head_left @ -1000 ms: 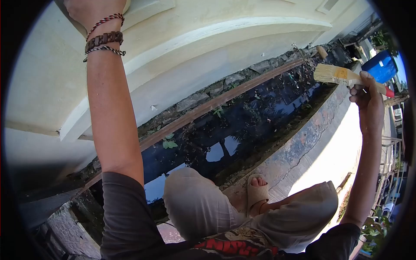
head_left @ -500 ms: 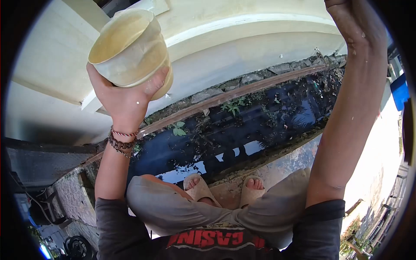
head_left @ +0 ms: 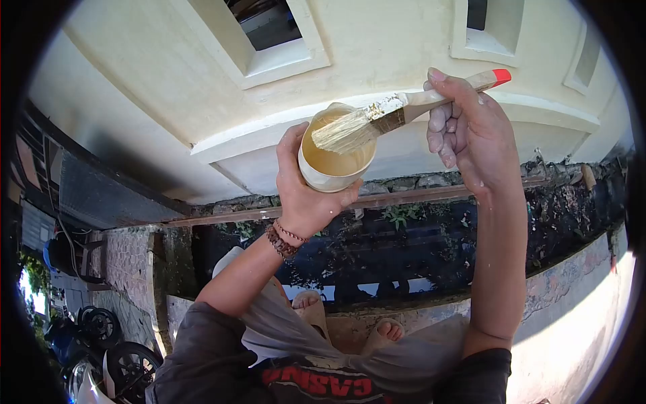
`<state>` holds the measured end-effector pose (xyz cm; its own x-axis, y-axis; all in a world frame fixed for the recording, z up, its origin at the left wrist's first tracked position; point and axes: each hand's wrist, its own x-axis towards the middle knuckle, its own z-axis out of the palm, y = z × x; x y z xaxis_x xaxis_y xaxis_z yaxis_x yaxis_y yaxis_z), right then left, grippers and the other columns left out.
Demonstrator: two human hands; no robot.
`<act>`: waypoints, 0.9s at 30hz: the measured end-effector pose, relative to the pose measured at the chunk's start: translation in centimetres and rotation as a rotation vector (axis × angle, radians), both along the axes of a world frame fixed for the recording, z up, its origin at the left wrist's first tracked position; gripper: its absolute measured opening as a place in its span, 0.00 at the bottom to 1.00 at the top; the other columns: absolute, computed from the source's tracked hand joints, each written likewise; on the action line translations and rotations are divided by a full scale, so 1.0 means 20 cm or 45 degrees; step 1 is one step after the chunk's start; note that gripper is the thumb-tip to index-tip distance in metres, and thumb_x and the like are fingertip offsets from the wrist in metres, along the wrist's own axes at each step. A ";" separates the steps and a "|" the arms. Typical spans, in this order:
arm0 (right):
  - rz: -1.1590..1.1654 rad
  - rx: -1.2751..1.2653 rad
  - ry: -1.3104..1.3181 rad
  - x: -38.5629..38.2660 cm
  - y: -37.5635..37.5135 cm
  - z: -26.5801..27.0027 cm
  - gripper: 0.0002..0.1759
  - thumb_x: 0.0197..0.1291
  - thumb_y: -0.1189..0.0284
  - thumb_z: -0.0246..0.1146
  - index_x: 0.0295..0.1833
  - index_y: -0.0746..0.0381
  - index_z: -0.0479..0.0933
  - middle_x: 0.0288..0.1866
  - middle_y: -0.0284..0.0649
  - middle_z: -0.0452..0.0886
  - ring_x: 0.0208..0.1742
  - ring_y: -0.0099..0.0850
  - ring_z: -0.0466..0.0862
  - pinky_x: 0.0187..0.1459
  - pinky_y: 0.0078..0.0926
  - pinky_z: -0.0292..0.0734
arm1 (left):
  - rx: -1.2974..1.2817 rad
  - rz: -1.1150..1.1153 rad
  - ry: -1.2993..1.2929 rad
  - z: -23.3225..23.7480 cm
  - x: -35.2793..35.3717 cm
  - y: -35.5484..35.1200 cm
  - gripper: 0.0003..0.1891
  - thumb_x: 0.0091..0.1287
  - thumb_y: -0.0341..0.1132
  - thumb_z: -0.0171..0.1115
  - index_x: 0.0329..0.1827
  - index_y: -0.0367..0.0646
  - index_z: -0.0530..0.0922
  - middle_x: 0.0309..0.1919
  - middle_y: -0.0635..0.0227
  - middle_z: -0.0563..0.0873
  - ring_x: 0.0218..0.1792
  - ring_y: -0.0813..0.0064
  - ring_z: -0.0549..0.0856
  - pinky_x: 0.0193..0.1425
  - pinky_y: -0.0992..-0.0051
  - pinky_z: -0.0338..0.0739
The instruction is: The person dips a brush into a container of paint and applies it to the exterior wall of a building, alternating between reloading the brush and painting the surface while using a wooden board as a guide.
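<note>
My left hand point(head_left: 306, 192) is wrapped round a cream plastic container point(head_left: 331, 176) from below and the side, its open mouth facing up. Yellowish paint coats the inside. My right hand point(head_left: 474, 131) pinches the wooden handle of a wide paintbrush point(head_left: 404, 108) with a red handle end. Its pale, paint-covered bristles lie over the container's mouth; whether they touch the rim is hard to tell. Whitish smears mark the fingers of my right hand.
A cream wall point(head_left: 161, 81) with framed openings rises ahead. Below it runs a ditch of dark water point(head_left: 350, 259) with plants. My sandalled feet point(head_left: 387, 331) rest on a ledge beside it. Motorcycles point(head_left: 128, 367) stand at lower left.
The view has shifted, showing more wall openings. My left hand and the container are now nearer the middle. My right hand has come in from the upper right, and the brush is now visible over the container.
</note>
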<state>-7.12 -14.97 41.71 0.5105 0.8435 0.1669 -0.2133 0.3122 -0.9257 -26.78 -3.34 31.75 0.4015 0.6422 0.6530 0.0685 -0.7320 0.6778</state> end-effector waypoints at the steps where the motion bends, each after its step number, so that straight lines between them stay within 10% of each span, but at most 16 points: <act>1: -0.011 -0.067 -0.073 0.00 -0.01 -0.01 0.18 0.61 0.59 0.67 0.38 0.66 0.80 0.21 0.36 0.77 0.18 0.22 0.78 0.15 0.16 0.67 | -0.004 -0.004 -0.002 -0.01 0.02 0.00 0.53 0.40 0.33 0.83 0.70 0.42 0.58 0.59 0.56 0.76 0.59 0.63 0.80 0.62 0.66 0.76; 10: -0.055 -0.130 -1.011 -0.16 0.02 -0.05 0.13 0.63 0.67 0.66 0.41 0.68 0.80 0.24 0.35 0.80 0.24 0.19 0.79 0.23 0.18 0.73 | 0.162 0.024 -0.051 -0.22 0.03 0.01 0.53 0.39 0.33 0.85 0.70 0.41 0.60 0.62 0.56 0.75 0.60 0.59 0.80 0.65 0.65 0.76; 14: 0.121 -0.166 -1.024 -0.21 0.09 -0.10 0.12 0.58 0.73 0.70 0.44 0.69 0.80 0.34 0.40 0.85 0.35 0.25 0.84 0.38 0.25 0.80 | 0.317 0.004 -0.009 -0.24 0.02 0.04 0.55 0.43 0.37 0.86 0.70 0.40 0.54 0.64 0.55 0.68 0.64 0.64 0.75 0.68 0.63 0.72; 27: -0.101 -0.109 -1.188 -0.32 0.22 -0.11 0.14 0.50 0.70 0.75 0.38 0.68 0.83 0.29 0.42 0.86 0.31 0.30 0.87 0.36 0.24 0.80 | 0.485 -0.019 -0.209 -0.27 0.03 0.19 0.56 0.41 0.37 0.86 0.69 0.42 0.54 0.64 0.51 0.70 0.65 0.59 0.76 0.69 0.61 0.72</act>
<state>-13.61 -10.61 39.46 0.2580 0.8405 0.4764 0.6456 0.2169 -0.7322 -26.27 0.45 26.33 0.2797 0.3373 0.8989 -0.0300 -0.9327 0.3593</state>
